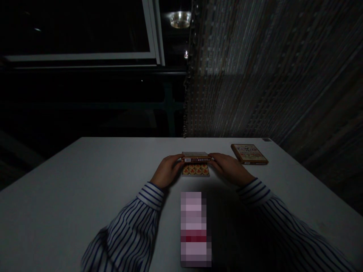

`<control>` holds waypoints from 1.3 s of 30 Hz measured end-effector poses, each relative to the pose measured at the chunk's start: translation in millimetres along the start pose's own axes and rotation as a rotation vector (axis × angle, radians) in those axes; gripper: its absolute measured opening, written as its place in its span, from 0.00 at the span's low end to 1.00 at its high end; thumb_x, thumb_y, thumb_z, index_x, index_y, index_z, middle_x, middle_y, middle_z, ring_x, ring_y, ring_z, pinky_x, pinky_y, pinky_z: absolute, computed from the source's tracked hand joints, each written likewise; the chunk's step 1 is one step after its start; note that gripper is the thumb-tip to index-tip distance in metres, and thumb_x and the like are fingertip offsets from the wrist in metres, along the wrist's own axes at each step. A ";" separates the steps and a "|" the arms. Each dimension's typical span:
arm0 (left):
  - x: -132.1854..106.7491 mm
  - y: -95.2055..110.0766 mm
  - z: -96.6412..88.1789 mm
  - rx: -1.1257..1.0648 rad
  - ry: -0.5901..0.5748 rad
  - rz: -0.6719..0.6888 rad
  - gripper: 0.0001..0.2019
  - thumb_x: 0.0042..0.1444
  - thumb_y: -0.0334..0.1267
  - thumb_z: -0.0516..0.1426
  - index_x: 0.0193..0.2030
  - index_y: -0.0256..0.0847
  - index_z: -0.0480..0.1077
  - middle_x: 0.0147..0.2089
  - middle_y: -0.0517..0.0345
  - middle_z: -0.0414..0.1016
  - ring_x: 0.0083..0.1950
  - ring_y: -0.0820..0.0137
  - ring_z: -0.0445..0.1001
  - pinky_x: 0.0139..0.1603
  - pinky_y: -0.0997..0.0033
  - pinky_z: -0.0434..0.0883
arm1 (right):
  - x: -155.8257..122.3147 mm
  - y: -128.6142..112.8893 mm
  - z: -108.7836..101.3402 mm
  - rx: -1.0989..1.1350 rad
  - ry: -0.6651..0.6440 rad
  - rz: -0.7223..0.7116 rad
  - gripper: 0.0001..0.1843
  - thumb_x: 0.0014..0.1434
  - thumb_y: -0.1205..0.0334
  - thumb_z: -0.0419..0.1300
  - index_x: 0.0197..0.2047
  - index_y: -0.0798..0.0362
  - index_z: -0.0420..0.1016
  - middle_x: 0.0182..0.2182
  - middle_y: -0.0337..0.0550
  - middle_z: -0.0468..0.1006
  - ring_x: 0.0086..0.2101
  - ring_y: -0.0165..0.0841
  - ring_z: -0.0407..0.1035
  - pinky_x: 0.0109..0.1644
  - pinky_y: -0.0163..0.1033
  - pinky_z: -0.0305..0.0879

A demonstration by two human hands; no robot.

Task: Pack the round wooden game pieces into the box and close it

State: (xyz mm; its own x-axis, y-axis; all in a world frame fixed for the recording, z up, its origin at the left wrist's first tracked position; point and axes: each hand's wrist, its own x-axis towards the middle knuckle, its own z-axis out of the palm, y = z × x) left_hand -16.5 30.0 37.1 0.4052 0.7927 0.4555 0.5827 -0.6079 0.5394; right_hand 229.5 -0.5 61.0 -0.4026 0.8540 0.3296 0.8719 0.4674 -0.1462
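My left hand (pixel 167 170) and my right hand (pixel 228 167) both grip a flat orange-edged box lid (pixel 195 156), one on each end, holding it just above the white table (pixel 85 181). Under the lid sits a row of round, pale game pieces (pixel 195 170) with orange markings. Both sleeves are white with dark stripes. The fingers of each hand curl around the lid's short sides.
A second flat orange box (pixel 249 153) with a pictured top lies on the table to the right. A blurred pink rectangle (pixel 195 228) lies near me between my arms. A beaded curtain (pixel 269 75) hangs behind the table; a dark window (pixel 85 34) is at left.
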 end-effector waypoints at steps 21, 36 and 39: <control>-6.0 -2.7 1.8 0.109 -0.027 0.082 0.15 0.56 0.38 0.51 0.51 0.41 0.65 0.46 0.52 0.73 0.45 0.65 0.69 0.49 0.61 0.65 | -10.4 -1.6 11.8 -0.065 -0.005 -0.014 0.16 0.61 0.61 0.45 0.49 0.56 0.64 0.45 0.50 0.72 0.44 0.36 0.67 0.46 0.41 0.62; -10.1 -5.7 4.8 0.139 -0.035 0.093 0.14 0.57 0.37 0.51 0.50 0.41 0.66 0.47 0.53 0.73 0.45 0.66 0.69 0.49 0.62 0.64 | -17.4 1.9 27.5 -0.111 0.037 -0.011 0.19 0.60 0.59 0.46 0.52 0.59 0.63 0.49 0.51 0.70 0.46 0.38 0.66 0.48 0.43 0.63; -11.3 -6.4 5.6 0.139 -0.028 0.092 0.14 0.56 0.37 0.52 0.50 0.41 0.66 0.47 0.53 0.73 0.45 0.66 0.69 0.49 0.62 0.64 | -18.5 2.8 30.0 -0.114 0.047 -0.012 0.19 0.60 0.59 0.46 0.52 0.58 0.63 0.49 0.51 0.70 0.47 0.38 0.66 0.48 0.43 0.63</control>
State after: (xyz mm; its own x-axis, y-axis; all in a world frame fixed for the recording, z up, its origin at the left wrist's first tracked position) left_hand -20.9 25.1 24.5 0.4799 0.7359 0.4777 0.6334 -0.6674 0.3917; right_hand 231.1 -8.1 26.6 -0.4018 0.8358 0.3742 0.8943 0.4459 -0.0358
